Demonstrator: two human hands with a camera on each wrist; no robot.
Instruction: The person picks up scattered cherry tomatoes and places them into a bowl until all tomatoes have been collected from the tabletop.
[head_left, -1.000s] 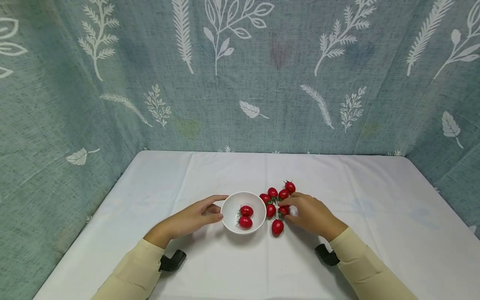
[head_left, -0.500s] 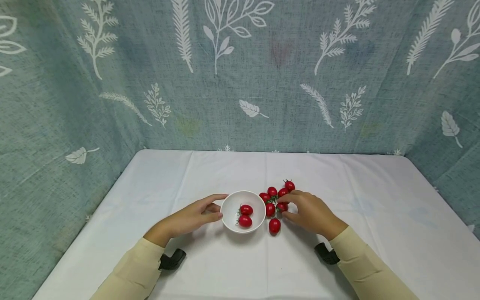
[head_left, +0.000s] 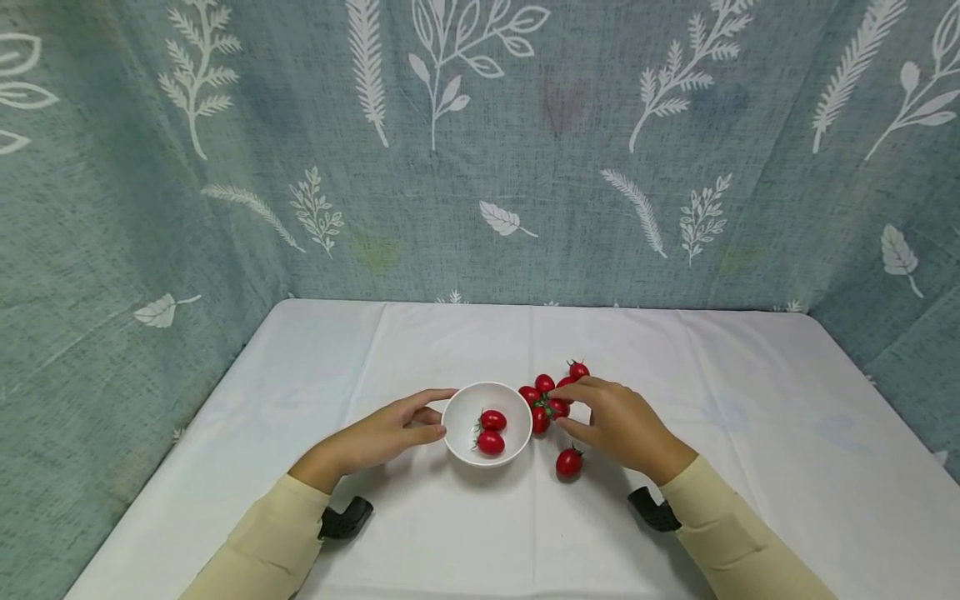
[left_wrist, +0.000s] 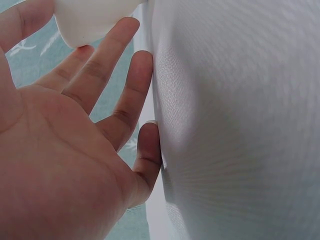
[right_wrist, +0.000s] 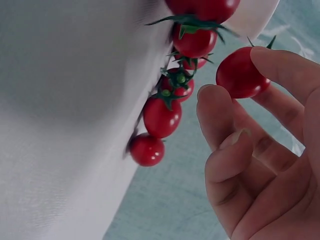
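Note:
Fingers and thumb of my left hand (head_left: 382, 437) rest against the left side of a white bowl (head_left: 462, 425), only lightly bent. Two cherry tomatoes (head_left: 491, 442) lie in the bowl. The left wrist view shows the spread fingers (left_wrist: 90, 82) touching the bowl's wall (left_wrist: 90, 20). To the right of the bowl, my right hand (head_left: 622, 421) pinches a cherry tomato (right_wrist: 242, 75) between thumb and fingertips. More cherry tomatoes (head_left: 540, 420) with green stems cluster under and beside these fingers. One separate cherry tomato (head_left: 568, 464) lies nearer the front; its calyx faces away.
A white cloth covers the table (head_left: 420, 533). Blue-green curtains (head_left: 480, 167) with white leaf prints hang behind it and at both sides. Black wrist devices (head_left: 345, 518) sit under both sleeves.
My right hand has shifted slightly left and away with its cherry tomato. The separate front tomato has rolled and now lies a little further right. Left hand and bowl hold still.

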